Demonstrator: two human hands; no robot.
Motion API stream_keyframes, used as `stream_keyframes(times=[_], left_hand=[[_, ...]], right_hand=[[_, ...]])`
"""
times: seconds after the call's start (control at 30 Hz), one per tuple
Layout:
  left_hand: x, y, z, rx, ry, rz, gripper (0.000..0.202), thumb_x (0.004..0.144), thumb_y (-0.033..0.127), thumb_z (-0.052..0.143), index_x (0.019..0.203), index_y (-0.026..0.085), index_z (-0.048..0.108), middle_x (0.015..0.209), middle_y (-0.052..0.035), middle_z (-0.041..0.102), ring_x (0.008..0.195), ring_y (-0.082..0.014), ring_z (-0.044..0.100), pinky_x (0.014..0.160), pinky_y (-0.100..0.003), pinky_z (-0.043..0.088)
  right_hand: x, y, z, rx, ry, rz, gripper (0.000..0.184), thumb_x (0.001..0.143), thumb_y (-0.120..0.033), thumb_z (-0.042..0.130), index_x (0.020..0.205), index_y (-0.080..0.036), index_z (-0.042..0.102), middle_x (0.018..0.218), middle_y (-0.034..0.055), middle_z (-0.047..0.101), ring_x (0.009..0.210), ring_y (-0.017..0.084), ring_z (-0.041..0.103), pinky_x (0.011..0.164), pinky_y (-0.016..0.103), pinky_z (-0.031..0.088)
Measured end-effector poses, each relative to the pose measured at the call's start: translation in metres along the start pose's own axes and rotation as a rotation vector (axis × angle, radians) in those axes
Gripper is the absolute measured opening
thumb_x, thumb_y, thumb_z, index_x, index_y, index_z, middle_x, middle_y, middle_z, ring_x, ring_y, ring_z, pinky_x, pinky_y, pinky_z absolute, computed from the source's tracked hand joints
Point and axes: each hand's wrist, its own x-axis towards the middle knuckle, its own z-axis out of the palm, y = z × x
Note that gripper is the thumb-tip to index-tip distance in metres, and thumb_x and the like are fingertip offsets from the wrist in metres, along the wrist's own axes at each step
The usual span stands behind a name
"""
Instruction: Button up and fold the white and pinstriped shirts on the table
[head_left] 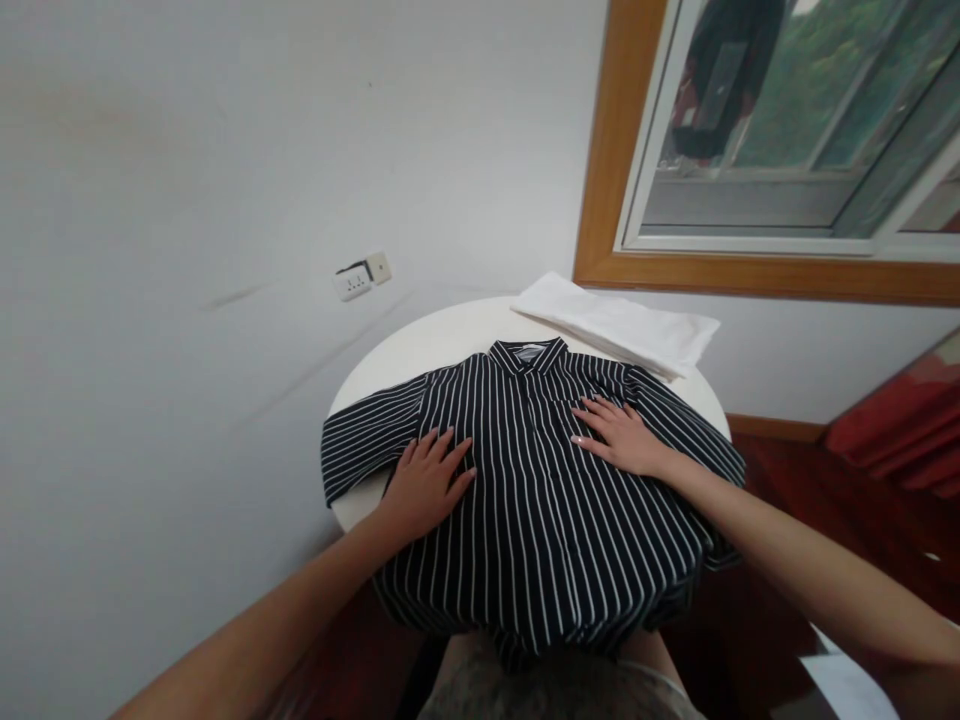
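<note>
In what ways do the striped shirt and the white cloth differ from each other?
The shirt is black with white stripes; the cloth looks plain white. The shirt spreads wide, overhanging the table; the cloth makes a narrow strip. Left hand and right hand touch the shirt, not the cloth. Both fabrics lie on the table.

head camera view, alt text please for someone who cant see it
A person's left hand and right hand rest palm down on a black-and-white striped shirt, spread on a round white table with its collar away from the person. Beyond, a white cloth lies below a wood-framed window.
</note>
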Motion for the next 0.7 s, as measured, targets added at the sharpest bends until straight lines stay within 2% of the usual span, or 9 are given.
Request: stream_keyframes(times=[0.1,0.17,0.27,0.37,0.43,0.5,0.7], left_hand=[[0.033,0.006,-0.012,0.009,0.029,0.066,0.048,0.095,0.045,0.034,0.128,0.019,0.058,0.138,-0.0116,0.053,0.131,-0.0288,0.042,0.111,-0.048,0.030],[0.066,0.008,-0.012,-0.020,0.033,0.140,0.045,0.096,0.037,0.035,0.129,0.016,0.056,0.136,-0.0122,0.054,0.128,-0.0252,0.046,0.111,-0.042,0.032],[0.111,0.010,0.004,-0.050,0.032,0.116,0.046,0.096,0.035,0.035,0.133,0.016,0.052,0.139,-0.0125,0.052,0.130,-0.0247,0.043,0.112,-0.044,0.030],[0.135,0.011,0.025,-0.073,0.026,0.003,0.048,0.096,0.041,0.034,0.139,0.023,0.046,0.147,-0.0102,0.043,0.137,-0.0294,0.034,0.111,-0.056,0.024],[0.136,0.012,0.036,-0.094,-0.006,-0.055,0.050,0.096,0.047,0.031,0.140,0.026,0.044,0.150,-0.0089,0.039,0.138,-0.0316,0.031,0.109,-0.062,0.022],[0.129,0.014,0.041,-0.105,-0.024,-0.084,0.052,0.096,0.050,0.029,0.140,0.028,0.043,0.151,-0.0087,0.037,0.139,-0.0325,0.031,0.109,-0.065,0.020],[0.098,0.028,0.036,-0.087,-0.002,-0.108,0.052,0.095,0.051,0.031,0.139,0.027,0.044,0.149,-0.0116,0.039,0.137,-0.0363,0.031,0.105,-0.068,0.021]], right_hand=[[0.020,-0.004,-0.014,-0.011,0.078,-0.016,0.051,0.093,-0.057,0.037,0.124,-0.026,0.062,0.143,0.0073,0.047,0.135,0.029,0.036,0.108,0.051,0.030],[0.041,-0.007,-0.020,-0.036,0.140,-0.013,0.042,0.096,-0.046,0.038,0.114,-0.024,0.068,0.137,0.0077,0.054,0.131,0.027,0.040,0.107,0.047,0.032],[0.071,-0.009,-0.013,-0.068,0.166,0.045,0.040,0.097,-0.038,0.037,0.124,-0.023,0.062,0.139,0.0085,0.052,0.135,0.027,0.036,0.108,0.048,0.029],[0.090,-0.007,0.006,-0.047,0.089,0.165,0.051,0.097,-0.049,0.032,0.141,-0.027,0.044,0.151,0.0083,0.037,0.140,0.031,0.027,0.109,0.059,0.022],[0.094,-0.002,0.017,-0.024,0.035,0.200,0.057,0.096,-0.056,0.024,0.145,-0.030,0.037,0.154,0.0066,0.030,0.142,0.032,0.023,0.109,0.064,0.017],[0.093,0.002,0.023,-0.015,0.022,0.178,0.060,0.095,-0.059,0.021,0.146,-0.030,0.036,0.155,0.0052,0.028,0.143,0.030,0.021,0.110,0.063,0.016],[0.067,0.005,0.020,-0.029,0.051,0.063,0.057,0.097,-0.055,0.023,0.144,-0.028,0.039,0.153,0.0060,0.034,0.142,0.027,0.025,0.112,0.056,0.019]])
